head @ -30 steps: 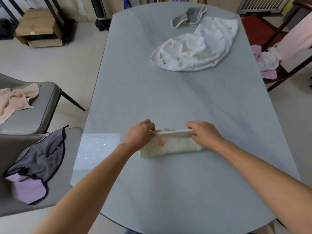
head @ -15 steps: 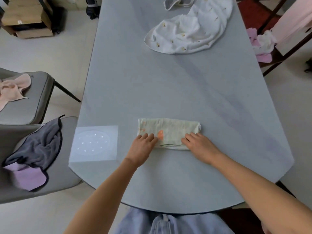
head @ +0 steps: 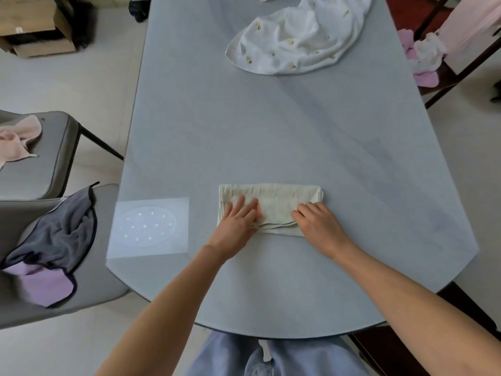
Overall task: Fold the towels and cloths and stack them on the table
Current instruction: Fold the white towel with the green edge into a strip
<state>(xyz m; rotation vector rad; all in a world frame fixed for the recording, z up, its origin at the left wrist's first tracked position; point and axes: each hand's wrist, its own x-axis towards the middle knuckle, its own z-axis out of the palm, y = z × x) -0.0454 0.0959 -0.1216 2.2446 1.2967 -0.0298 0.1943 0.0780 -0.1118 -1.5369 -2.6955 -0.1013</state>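
A folded pale-green cloth is laid flat on the near part of the grey bench, its long axis running left to right across the view, its layered open edges turned toward the person; the left hand is pressed flat on its left end with fingers straight and spread; the right hand is rested on its near right corner, fingers loosely extended; a crumpled white cloth is seen at the far end, well apart.
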